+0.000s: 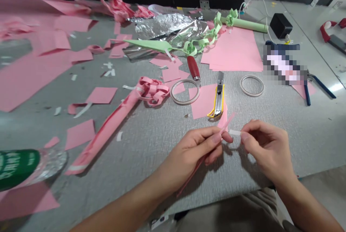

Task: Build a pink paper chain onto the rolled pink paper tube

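Head view shows us a pink roll (108, 130) with paper loops (154, 88) seemingly assembled on the worktop (151, 141), while the pink strip (228, 121) in hand looks unfinished, the white strip (234, 132) apparently not yet pressed on. Fingers of our left hand (196, 149) pinch the pink strip, which slants out past their tips; those of our right hand (269, 147) pinch the white strip's right end, just beside it.
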### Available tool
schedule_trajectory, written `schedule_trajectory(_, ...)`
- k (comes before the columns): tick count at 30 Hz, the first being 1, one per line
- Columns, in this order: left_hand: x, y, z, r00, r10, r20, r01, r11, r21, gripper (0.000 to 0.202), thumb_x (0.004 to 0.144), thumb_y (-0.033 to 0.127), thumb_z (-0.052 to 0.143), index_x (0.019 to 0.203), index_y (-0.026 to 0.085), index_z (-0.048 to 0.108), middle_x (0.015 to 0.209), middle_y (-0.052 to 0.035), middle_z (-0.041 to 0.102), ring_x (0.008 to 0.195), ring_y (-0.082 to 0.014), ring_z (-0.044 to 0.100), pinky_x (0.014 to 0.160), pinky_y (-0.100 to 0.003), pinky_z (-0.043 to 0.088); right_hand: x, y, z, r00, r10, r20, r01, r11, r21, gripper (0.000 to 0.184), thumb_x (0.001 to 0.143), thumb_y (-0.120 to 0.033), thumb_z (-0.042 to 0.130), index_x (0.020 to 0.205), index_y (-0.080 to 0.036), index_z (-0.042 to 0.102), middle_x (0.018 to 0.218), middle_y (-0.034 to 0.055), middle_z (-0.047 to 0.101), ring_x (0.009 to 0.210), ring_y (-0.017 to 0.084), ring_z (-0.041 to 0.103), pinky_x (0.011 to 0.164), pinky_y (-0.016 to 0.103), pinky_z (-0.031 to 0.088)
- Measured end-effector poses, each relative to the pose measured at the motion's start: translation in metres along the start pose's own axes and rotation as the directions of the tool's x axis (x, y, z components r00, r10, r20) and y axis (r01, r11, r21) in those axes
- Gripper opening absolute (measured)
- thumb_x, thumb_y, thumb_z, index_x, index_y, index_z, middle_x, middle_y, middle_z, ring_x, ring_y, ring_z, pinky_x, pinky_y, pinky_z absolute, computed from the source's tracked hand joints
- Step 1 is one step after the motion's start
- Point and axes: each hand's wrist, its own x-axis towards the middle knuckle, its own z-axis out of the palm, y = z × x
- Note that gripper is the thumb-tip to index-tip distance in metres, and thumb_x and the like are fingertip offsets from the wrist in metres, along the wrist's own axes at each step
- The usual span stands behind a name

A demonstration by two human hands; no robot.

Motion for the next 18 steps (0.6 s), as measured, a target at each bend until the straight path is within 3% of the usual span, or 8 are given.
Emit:
schedule_trajectory(4, 0.0008, -0.0015, -0.0022, 1.0, 0.004, 0.015, -0.004, 1.0, -0.009, 0.033, 0.104, 0.049, 0.067, 0.102, 0.018, 0.076, 0.058, 0.0061, 0.047, 0.056, -0.0104, 0.037, 0.056, -0.023, 0.029, -0.0009, 0.0001, -0.0011, 1.0, -0.023, 0.0, 0.023, 1.0, 0.012, 0.014, 0.085, -0.014, 0.067, 0.073, -0.019, 0.071, 0.064, -0.0037, 0.067, 0.054, 0.008, 0.058, 0.05, 0.019, 0.043)
schedule_trajectory(11, 0.0004, -0.0031, -0.0026, 0.999, -0.001, 0.039, 0.001, 1.0, -0.007, 0.035, 0.106, 0.049, 0.065, 0.094, 0.017, 0.073, 0.057, 0.0052, 0.05, 0.053, -0.0094, 0.038, 0.054, -0.022, 0.032, -0.0047, 0.0019, 0.0044, 0.976, -0.219, 0.014, 0.219, 0.976, 0.017, 0.016, 0.091, -0.009, 0.068, 0.079, -0.02, 0.071, 0.067, -0.0047, 0.066, 0.06, 0.008, 0.059, 0.059, 0.021, 0.048)
schedule_trajectory(14, -0.0002, -0.0021, -0.0006, 0.997, -0.01, 0.071, 0.012, 1.0, -0.029, 0.036, 0.108, 0.047, 0.063, 0.092, 0.016, 0.071, 0.058, 0.0038, 0.053, 0.053, -0.0097, 0.04, 0.053, -0.022, 0.033, -0.0051, 0.0017, 0.0055, 0.973, -0.229, 0.011, 0.229, 0.973, 0.002, 0.016, 0.092, -0.01, 0.067, 0.08, -0.02, 0.07, 0.067, -0.0046, 0.066, 0.059, 0.009, 0.059, 0.059, 0.022, 0.048)
schedule_trajectory(18, -0.0016, -0.0023, 0.0017, 0.997, -0.008, 0.08, 0.019, 0.991, -0.134, 0.034, 0.109, 0.047, 0.059, 0.103, 0.016, 0.07, 0.055, 0.0059, 0.048, 0.05, -0.0098, 0.034, 0.051, -0.022, 0.03, -0.004, 0.0013, 0.0005, 0.983, -0.172, -0.059, 0.17, 0.985, -0.043, 0.017, 0.092, -0.011, 0.065, 0.079, -0.021, 0.068, 0.068, -0.0048, 0.067, 0.06, 0.01, 0.06, 0.057, 0.021, 0.047)
